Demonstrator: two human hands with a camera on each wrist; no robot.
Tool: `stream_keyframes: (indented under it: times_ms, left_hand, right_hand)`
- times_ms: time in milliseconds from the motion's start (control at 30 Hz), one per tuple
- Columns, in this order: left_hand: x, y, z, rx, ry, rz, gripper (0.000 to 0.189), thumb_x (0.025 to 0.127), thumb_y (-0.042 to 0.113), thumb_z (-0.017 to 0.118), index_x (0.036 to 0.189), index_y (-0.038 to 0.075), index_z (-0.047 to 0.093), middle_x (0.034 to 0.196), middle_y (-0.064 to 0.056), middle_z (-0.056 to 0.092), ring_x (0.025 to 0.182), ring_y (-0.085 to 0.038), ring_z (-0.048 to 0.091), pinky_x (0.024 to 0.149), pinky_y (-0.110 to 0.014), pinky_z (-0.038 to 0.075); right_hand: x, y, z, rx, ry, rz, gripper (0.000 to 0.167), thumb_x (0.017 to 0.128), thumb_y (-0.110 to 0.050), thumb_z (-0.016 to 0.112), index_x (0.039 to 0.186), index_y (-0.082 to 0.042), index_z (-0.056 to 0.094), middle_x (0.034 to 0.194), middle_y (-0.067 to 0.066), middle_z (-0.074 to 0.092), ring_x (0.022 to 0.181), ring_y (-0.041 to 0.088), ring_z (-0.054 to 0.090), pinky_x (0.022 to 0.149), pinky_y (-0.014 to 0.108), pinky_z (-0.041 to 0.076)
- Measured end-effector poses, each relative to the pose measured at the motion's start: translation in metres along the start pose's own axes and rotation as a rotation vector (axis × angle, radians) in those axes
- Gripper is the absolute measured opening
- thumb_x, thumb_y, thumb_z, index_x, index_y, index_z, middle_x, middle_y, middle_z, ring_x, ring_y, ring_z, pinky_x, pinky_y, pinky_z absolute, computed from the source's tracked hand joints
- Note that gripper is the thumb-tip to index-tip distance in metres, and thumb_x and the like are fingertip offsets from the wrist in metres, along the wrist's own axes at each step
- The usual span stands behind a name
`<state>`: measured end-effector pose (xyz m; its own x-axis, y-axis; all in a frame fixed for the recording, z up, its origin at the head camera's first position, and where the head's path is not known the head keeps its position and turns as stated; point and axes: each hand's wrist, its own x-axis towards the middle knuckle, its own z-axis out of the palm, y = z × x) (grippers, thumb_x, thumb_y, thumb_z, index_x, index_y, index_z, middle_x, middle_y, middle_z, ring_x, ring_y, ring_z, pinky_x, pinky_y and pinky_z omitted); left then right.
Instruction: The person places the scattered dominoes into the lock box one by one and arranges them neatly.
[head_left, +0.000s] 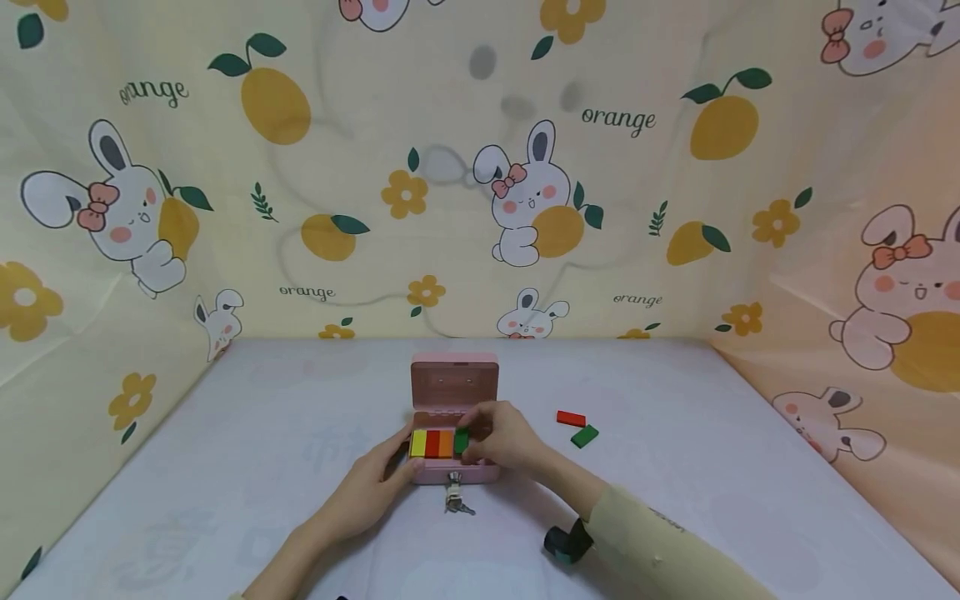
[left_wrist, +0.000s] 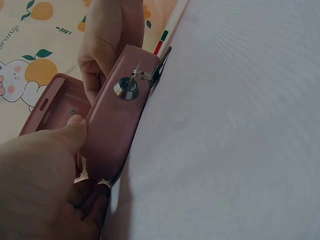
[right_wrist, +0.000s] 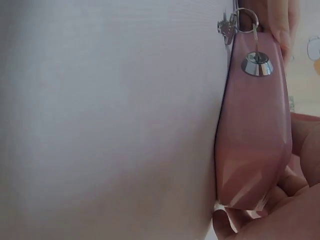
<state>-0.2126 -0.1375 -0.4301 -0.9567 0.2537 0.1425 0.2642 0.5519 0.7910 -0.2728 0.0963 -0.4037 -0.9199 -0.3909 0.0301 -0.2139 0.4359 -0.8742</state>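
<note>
A pink metal cash box [head_left: 457,476] stands on the table with its lid [head_left: 454,385] raised. Inside, a yellow block [head_left: 418,443], a red block [head_left: 432,444] and an orange block [head_left: 446,443] stand side by side. My left hand [head_left: 372,483] grips the box's left end, its thumb [left_wrist: 75,131] on the front rim in the left wrist view. With its fingers inside the box, my right hand [head_left: 501,435] pinches a green block [head_left: 461,440] beside the orange one. The right hand hides the box's right part.
A loose red block [head_left: 571,418] and another green block [head_left: 584,437] lie on the table right of the box. Keys [head_left: 456,502] hang from the front lock. A dark object [head_left: 566,543] is by the right sleeve. Patterned cloth [head_left: 465,192] hangs behind the table.
</note>
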Motion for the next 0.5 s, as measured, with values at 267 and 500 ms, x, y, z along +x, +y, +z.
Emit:
stream_keyframes:
  times_ms: [267, 500]
  left_hand:
    - [-0.0003, -0.0001, 0.0005, -0.006, -0.010, -0.012, 0.066, 0.100, 0.037, 0.059, 0.156, 0.015, 0.030, 0.155, -0.008, 0.035, 0.143, -0.030, 0.027, 0.114, -0.052, 0.023]
    - [-0.0002, -0.0003, 0.0012, 0.009, -0.004, -0.007, 0.067, 0.100, 0.037, 0.058, 0.156, 0.013, 0.030, 0.155, -0.011, 0.035, 0.142, -0.033, 0.028, 0.113, -0.053, 0.025]
  right_hand:
    - [-0.0007, -0.0022, 0.0015, -0.040, 0.010, -0.017, 0.031, 0.076, 0.005, 0.082, 0.102, -0.003, 0.069, 0.106, 0.007, 0.068, 0.103, 0.026, 0.063, 0.097, 0.043, 0.050]
    - [-0.0011, -0.0021, -0.0005, -0.124, 0.036, -0.015, 0.033, 0.074, 0.003, 0.084, 0.103, -0.007, 0.070, 0.106, 0.004, 0.068, 0.099, 0.023, 0.061, 0.094, 0.042, 0.052]
